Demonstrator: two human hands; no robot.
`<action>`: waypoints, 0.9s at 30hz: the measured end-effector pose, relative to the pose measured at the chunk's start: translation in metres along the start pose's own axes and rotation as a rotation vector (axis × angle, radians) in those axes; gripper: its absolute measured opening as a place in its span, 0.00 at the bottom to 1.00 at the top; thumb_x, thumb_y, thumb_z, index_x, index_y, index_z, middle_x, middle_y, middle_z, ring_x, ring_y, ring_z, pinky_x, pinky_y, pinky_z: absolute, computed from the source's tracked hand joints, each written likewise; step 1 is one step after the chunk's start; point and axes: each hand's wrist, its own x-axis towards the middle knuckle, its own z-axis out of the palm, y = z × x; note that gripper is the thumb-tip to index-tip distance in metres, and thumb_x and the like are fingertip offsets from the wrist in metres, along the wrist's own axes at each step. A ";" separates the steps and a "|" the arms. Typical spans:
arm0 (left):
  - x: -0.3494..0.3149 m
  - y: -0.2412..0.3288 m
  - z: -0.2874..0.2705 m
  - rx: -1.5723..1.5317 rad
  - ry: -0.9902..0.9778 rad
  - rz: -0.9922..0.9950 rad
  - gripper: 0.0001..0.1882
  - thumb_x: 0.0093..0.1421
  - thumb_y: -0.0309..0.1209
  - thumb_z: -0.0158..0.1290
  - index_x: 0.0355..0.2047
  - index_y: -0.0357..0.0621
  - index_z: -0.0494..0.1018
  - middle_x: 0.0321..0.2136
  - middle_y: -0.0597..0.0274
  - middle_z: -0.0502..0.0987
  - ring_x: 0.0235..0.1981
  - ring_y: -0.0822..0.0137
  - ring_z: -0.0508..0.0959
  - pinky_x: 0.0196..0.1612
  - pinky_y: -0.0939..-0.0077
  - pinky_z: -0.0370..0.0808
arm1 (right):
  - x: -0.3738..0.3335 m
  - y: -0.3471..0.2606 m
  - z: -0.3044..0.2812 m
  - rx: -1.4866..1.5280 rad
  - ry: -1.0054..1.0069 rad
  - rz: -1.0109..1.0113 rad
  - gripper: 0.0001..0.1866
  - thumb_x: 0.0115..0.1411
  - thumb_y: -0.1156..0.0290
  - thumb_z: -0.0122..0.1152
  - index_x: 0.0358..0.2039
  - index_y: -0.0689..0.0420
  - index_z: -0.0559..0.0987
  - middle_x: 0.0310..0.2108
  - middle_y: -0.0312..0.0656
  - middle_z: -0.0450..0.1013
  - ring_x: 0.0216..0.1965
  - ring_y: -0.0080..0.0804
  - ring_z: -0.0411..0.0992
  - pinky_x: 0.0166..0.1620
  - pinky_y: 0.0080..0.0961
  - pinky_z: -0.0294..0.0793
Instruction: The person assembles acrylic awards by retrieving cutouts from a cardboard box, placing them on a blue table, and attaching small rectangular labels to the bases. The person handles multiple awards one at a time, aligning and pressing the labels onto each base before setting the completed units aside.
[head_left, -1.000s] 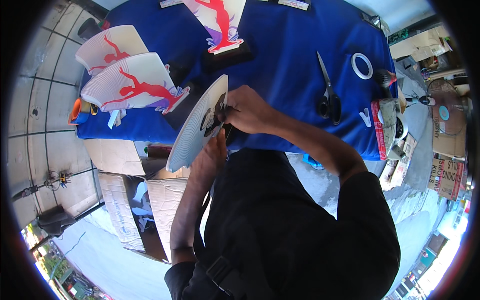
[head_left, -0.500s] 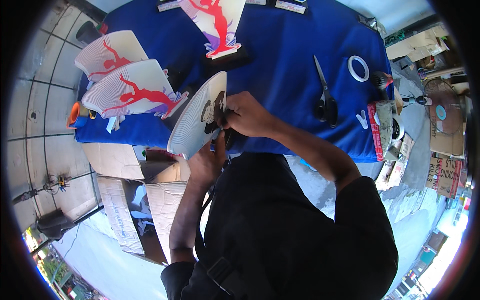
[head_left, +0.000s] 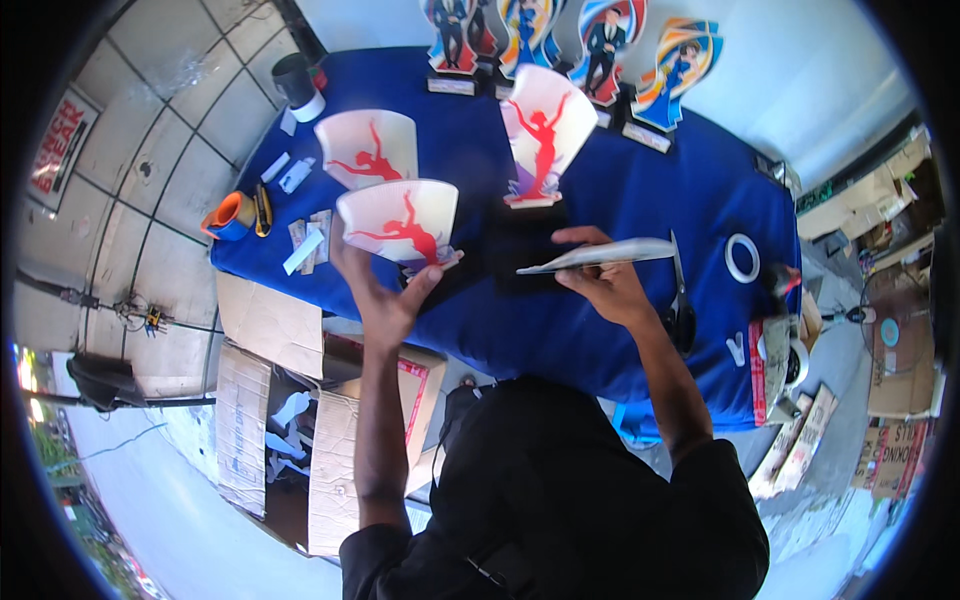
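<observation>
My right hand (head_left: 608,290) holds a thin white trophy panel (head_left: 610,255), seen nearly edge-on, between thumb and fingers above the table's near side. To the left, my left hand (head_left: 385,300) is at another white panel with a red dancer figure (head_left: 400,222); the thumb presses near its lower corner, and the other fingers are partly hidden behind its left edge. A similar dancer panel (head_left: 365,145) lies just behind that one. Farther back, a third dancer panel (head_left: 545,130) stands upright on a dark base.
Several colourful figure trophies (head_left: 605,45) line the far edge of the blue-clothed table (head_left: 640,180). Scissors (head_left: 682,315), a white tape roll (head_left: 742,258) and a red-edged box (head_left: 770,365) are at right. Orange tape (head_left: 232,215) sits left; an open carton (head_left: 335,440) stands below.
My left hand has let go of the panel both hands worked on and moved to a dancer panel at left. My right hand carried the first panel rightward, turning it edge-on. The view has shifted.
</observation>
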 end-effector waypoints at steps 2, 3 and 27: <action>0.028 -0.007 -0.002 -0.227 -0.192 -0.176 0.39 0.52 0.36 0.73 0.60 0.37 0.67 0.60 0.49 0.67 0.58 0.60 0.71 0.59 0.63 0.70 | 0.014 0.006 -0.014 -0.042 0.031 0.061 0.13 0.60 0.84 0.66 0.46 0.60 0.81 0.46 0.35 0.77 0.44 0.18 0.73 0.47 0.18 0.73; 0.036 -0.008 -0.003 -0.344 -0.278 -0.284 0.34 0.53 0.32 0.72 0.57 0.37 0.69 0.56 0.51 0.73 0.53 0.64 0.75 0.56 0.66 0.73 | 0.021 0.009 -0.020 -0.049 0.010 -0.059 0.15 0.61 0.84 0.65 0.48 0.60 0.80 0.47 0.34 0.77 0.46 0.18 0.73 0.49 0.19 0.73; 0.165 -0.066 -0.125 -0.026 0.381 -0.121 0.08 0.63 0.27 0.61 0.41 0.35 0.80 0.34 0.62 0.84 0.32 0.74 0.81 0.37 0.76 0.75 | 0.110 0.020 -0.034 0.018 -0.069 -0.092 0.11 0.59 0.82 0.65 0.43 0.64 0.81 0.42 0.39 0.78 0.47 0.27 0.75 0.51 0.28 0.72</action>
